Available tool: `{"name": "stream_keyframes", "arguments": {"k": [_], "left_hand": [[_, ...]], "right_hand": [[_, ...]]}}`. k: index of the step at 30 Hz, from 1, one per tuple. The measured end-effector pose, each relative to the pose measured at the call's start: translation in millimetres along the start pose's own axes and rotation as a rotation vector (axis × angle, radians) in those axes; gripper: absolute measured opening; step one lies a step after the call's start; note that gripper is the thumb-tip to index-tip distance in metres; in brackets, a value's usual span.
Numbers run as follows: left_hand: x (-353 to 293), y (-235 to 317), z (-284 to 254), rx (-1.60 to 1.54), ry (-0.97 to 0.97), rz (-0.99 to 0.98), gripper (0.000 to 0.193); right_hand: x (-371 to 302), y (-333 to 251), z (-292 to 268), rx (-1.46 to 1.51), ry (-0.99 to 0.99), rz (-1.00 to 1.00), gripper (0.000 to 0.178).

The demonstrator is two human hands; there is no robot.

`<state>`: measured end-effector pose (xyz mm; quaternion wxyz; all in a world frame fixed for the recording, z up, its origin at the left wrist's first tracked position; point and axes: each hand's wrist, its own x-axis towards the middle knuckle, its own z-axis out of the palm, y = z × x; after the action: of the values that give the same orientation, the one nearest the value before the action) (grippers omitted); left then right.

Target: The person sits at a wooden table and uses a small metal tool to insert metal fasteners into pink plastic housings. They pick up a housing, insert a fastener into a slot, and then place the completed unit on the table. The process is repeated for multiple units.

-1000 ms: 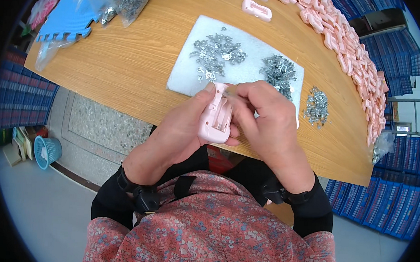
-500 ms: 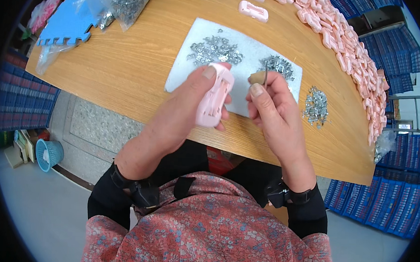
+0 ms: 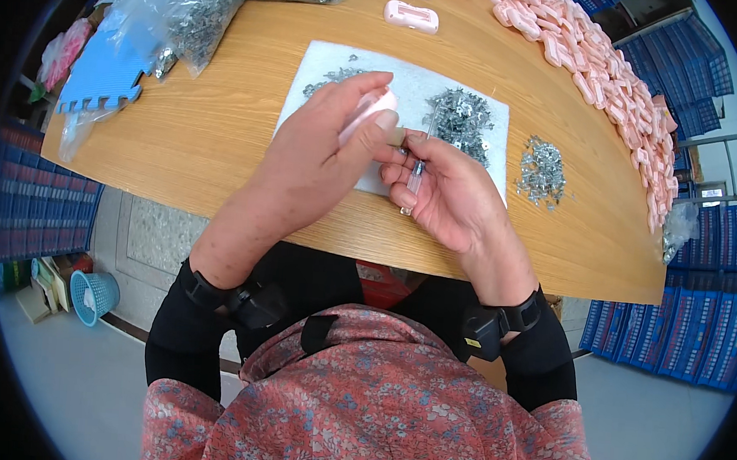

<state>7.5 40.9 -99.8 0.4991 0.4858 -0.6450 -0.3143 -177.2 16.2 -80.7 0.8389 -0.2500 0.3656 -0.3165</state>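
Observation:
My left hand point(image 3: 310, 156) is closed around a pale pink plastic casing point(image 3: 366, 117), mostly hidden by the fingers and tilted away from me. Close beside it, my right hand point(image 3: 446, 188) grips what looks like a small screwdriver with a clear handle point(image 3: 414, 182); its thin shaft points away from me. A tan cover sits on a right fingertip near the casing. Beneath the hands lies a white foam sheet point(image 3: 306, 77) bearing two piles of small metal pieces; the right pile point(image 3: 460, 122) shows fully, while my left hand partly covers the left pile point(image 3: 335, 78).
Another heap of small metal pieces point(image 3: 542, 171) lies on the wooden table point(image 3: 224, 131), right of the foam. Many pink casings point(image 3: 593, 71) line the far right edge; one casing point(image 3: 410, 16) lies apart. Clear bags of metal parts point(image 3: 200, 30) and a blue foam mat point(image 3: 102, 70) occupy the left.
My left hand has turned the casing, hiding its open compartment side. My right hand has moved left toward it and rolled, showing the tool's clear handle. The view has shifted slightly.

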Motion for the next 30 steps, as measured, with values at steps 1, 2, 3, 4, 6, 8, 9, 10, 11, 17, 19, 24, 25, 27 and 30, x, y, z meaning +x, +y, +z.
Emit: {"name": "stream_keyframes", "arguments": {"k": [1,2,3,4,6,8,9,10,11,17,19,24,25,27,30], "left_hand": [[0,0,-1,-0.026,0.005,-0.019,0.045],[-1,2,-3,-0.051,0.011,-0.037,0.044],[-2,5,-4,-0.089,0.008,-0.080,0.044],[-3,8,-5,-0.126,0.006,-0.122,0.043],[-6,14,-8,-0.178,-0.002,-0.187,0.043],[-10,18,-8,-0.207,-0.012,-0.233,0.042],[-13,18,-9,-0.253,-0.015,-0.265,0.042],[-17,17,-8,-0.299,-0.018,-0.297,0.043],[-19,15,-8,-0.346,-0.020,-0.329,0.044],[-34,6,-6,-1.061,-0.041,-0.617,0.047],[-35,6,-4,-1.172,-0.028,-0.670,0.047],[-29,19,5,-1.307,-0.004,-0.704,0.046],[-29,16,8,-1.321,0.001,-0.694,0.045],[-29,14,13,-1.316,0.027,-0.698,0.043],[-28,15,17,-1.270,0.067,-0.716,0.040]], "right_hand": [[-1,-2,5,-0.060,0.049,-0.013,0.025],[-1,-2,7,-0.121,0.097,-0.026,0.025],[0,-3,6,-0.262,0.091,-0.066,0.025],[2,-5,4,-0.404,0.084,-0.107,0.024],[6,-8,2,-0.716,0.097,-0.193,0.024],[10,-9,1,-1.056,0.136,-0.284,0.024],[11,-11,2,-1.113,0.140,-0.298,0.024],[12,-12,3,-1.169,0.144,-0.312,0.024],[12,-13,4,-1.226,0.148,-0.327,0.024],[-1,-14,16,-0.920,0.078,-0.371,0.017],[-5,-18,11,-0.961,0.095,-0.326,0.018],[-3,-20,8,-0.706,0.112,-0.248,0.025],[3,-22,-1,-0.638,0.105,-0.217,0.026],[4,-23,-5,-0.536,0.106,-0.179,0.027],[4,-24,-4,-0.504,0.109,-0.166,0.026]]}}
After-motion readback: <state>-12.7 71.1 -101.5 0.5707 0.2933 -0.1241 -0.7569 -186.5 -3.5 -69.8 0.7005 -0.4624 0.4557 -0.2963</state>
